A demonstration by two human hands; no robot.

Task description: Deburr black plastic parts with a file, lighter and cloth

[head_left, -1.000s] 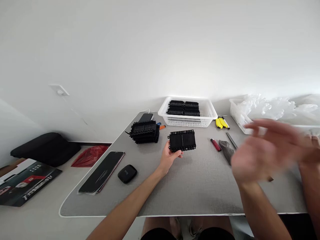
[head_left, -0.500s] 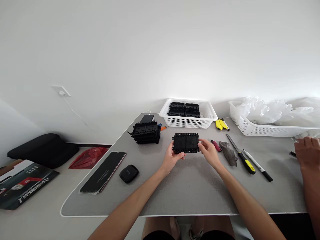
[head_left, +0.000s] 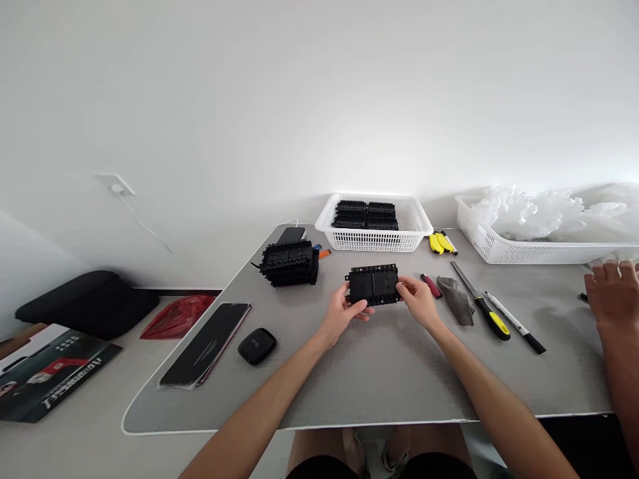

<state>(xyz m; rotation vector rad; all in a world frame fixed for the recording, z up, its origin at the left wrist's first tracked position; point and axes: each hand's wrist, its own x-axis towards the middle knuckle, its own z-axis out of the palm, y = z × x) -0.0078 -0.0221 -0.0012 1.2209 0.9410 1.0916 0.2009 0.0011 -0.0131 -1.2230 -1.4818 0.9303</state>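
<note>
White wall (head_left: 299, 100) across the upper half of the frame; grey tabletop (head_left: 384, 372) below, its pale edge curving at lower left. Head view, the only one: black ribbed panel (head_left: 373, 285) at centre of frame, raised toward the camera in two hands. Left hand (head_left: 344, 316) grips its lower left corner, thumb across the front, other fingers partly hidden behind. Right hand (head_left: 418, 301) pinches the right edge, thumb and fingers close together on it.

Left of centre, a stack of similar black panels (head_left: 288, 263), slightly uneven. Upper centre, white basket (head_left: 374, 241) against the wall, more black pieces (head_left: 366, 215) inside, in two columns. Right of the right hand: red lighter (head_left: 431, 286), crumpled grey item (head_left: 456, 303), yellow-and-black-handled file (head_left: 492, 319), marker (head_left: 515, 322). Far right edge, a co-worker's hand (head_left: 613, 293), finger state unclear. Lower left, dark flat device (head_left: 206, 346) and small black case (head_left: 257, 346), just apart.
</note>
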